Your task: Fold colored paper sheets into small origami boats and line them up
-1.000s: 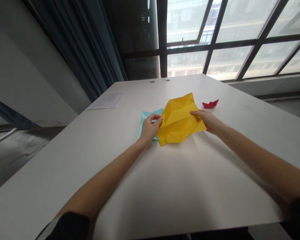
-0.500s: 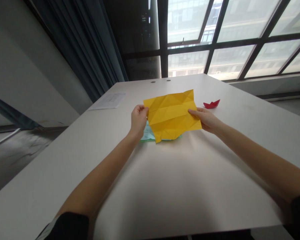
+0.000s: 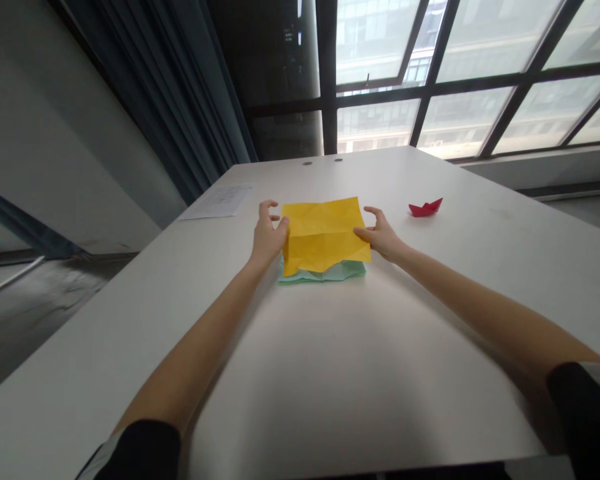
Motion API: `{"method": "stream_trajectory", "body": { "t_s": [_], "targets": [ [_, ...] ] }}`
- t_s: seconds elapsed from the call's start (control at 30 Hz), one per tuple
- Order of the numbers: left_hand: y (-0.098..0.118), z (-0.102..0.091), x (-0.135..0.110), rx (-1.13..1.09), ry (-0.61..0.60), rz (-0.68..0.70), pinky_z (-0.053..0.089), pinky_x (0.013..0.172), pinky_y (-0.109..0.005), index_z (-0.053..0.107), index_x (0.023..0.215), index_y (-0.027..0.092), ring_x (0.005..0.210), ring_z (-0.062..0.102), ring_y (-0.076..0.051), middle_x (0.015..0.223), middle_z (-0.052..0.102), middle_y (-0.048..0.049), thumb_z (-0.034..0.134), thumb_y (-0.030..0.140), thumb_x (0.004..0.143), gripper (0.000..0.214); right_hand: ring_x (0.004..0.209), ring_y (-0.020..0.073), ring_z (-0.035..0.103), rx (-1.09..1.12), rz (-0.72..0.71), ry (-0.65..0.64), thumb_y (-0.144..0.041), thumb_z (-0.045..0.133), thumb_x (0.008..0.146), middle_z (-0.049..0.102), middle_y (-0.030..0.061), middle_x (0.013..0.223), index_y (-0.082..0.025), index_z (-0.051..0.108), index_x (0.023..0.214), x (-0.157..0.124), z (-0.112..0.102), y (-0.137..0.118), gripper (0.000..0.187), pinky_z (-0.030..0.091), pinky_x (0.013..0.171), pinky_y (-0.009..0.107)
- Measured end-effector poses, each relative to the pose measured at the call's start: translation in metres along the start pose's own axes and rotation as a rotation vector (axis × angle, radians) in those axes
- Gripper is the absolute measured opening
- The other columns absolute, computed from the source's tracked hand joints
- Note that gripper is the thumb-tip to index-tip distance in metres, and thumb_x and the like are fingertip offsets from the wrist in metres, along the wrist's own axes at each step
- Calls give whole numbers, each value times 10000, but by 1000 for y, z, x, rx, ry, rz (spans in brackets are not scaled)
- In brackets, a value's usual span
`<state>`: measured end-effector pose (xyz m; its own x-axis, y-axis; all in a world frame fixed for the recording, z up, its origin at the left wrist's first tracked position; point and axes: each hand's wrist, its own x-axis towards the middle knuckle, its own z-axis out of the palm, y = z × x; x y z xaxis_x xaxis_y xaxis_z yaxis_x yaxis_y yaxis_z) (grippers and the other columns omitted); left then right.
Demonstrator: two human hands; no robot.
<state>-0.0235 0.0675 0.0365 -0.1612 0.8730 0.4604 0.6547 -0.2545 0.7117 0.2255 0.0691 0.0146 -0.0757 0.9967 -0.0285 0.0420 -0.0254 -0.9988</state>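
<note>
A creased yellow sheet of paper (image 3: 325, 230) is between my two hands, tilted up over a stack of light green paper (image 3: 330, 272). My left hand (image 3: 269, 235) holds its left edge, thumb on the near face, with upper fingers curled away from the sheet. At the right edge, my right hand (image 3: 384, 237) grips it in the same way, thumb in front and index finger raised. The yellow sheet covers most of the green stack; only the stack's near edge shows. Whether the two touch, I cannot tell.
On the white table (image 3: 330, 373), a red folded paper boat (image 3: 426, 208) sits to the right of my right hand. A printed white sheet (image 3: 217, 202) lies at the far left. Beyond are a dark curtain (image 3: 165, 93) and windows (image 3: 380, 127).
Both hands have come closer together, my right hand moving left. The yellow sheet has shifted left and straightened above the green stack, showing more of its near edge. Some fingers have lifted.
</note>
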Motion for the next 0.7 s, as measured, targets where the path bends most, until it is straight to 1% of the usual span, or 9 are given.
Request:
{"method": "stream_trajectory", "body": {
  "t_s": [0.1, 0.2, 0.3, 0.37, 0.4, 0.5, 0.57, 0.63, 0.7],
  "targets": [
    [-7, -1, 1, 181, -128, 90, 475, 756, -298, 614, 942, 198, 816, 570, -166, 942, 608, -40, 524, 155, 710, 252, 599, 156, 612, -169, 14, -12, -233, 606, 680, 601, -52, 637, -277, 191, 1317, -1, 1, 4, 762, 527, 520, 281],
    [-16, 2, 1, 299, -208, 113, 455, 834, -307, 687, 797, 174, 933, 548, -198, 924, 624, -67, 474, 70, 683, 264, 543, 138, 588, -411, -36, -47, -218, 593, 695, 580, -60, 634, -289, 229, 1327, -3, 2, 7, 733, 521, 525, 270],
    [-27, 6, -1, 375, -196, 94, 433, 892, -318, 703, 847, 172, 978, 534, -204, 959, 609, -85, 457, 59, 695, 311, 544, 112, 582, -650, -109, -88, -194, 559, 729, 624, -24, 741, -256, 474, 1190, -1, 2, 10, 473, 514, 596, 263],
    [-31, 8, -4, 430, -220, 90, 421, 915, -328, 701, 892, 173, 986, 530, -204, 990, 592, -92, 454, 88, 729, 308, 646, 118, 611, -774, -160, -112, -164, 533, 748, 662, 8, 853, -214, 617, 996, 0, 3, 12, 267, 504, 696, 265],
    [-30, 9, -6, 475, -235, 99, 417, 922, -344, 698, 909, 175, 1003, 520, -213, 1027, 576, -98, 458, 119, 751, 293, 706, 125, 621, -821, -184, -118, -151, 525, 753, 674, 16, 896, -203, 650, 922, 1, 4, 13, 217, 493, 744, 265],
    [-20, 10, -15, 684, -257, 196, 403, 900, -448, 694, 918, 180, 1107, 431, -302, 1208, 475, -134, 484, 243, 793, 252, 803, 137, 631, -901, -220, -121, -142, 511, 767, 692, 10, 962, -206, 682, 898, 0, 5, 12, 224, 472, 802, 261],
    [-8, 11, -21, 769, -297, 355, 383, 885, -484, 683, 905, 175, 1127, 399, -328, 1264, 437, -142, 453, 231, 818, 253, 817, 142, 634, -955, -208, -131, -164, 505, 779, 691, 8, 986, -207, 685, 936, -1, 5, 11, 243, 471, 799, 255],
    [2, 13, -25, 754, -476, 519, 403, 858, -426, 668, 920, 182, 1055, 463, -282, 1171, 506, -130, 416, 211, 841, 266, 828, 152, 635, -1010, -192, -149, -202, 509, 786, 686, 15, 1005, -200, 682, 973, -2, 6, 8, 255, 469, 797, 257],
    [9, 17, -29, 677, -654, 579, 435, 802, -354, 642, 982, 191, 934, 529, -223, 1046, 564, -107, 382, 248, 868, 290, 835, 169, 635, -1041, -182, -161, -256, 534, 780, 678, 26, 1019, -199, 673, 1010, -2, 7, 6, 275, 467, 797, 268]
  ]
}}
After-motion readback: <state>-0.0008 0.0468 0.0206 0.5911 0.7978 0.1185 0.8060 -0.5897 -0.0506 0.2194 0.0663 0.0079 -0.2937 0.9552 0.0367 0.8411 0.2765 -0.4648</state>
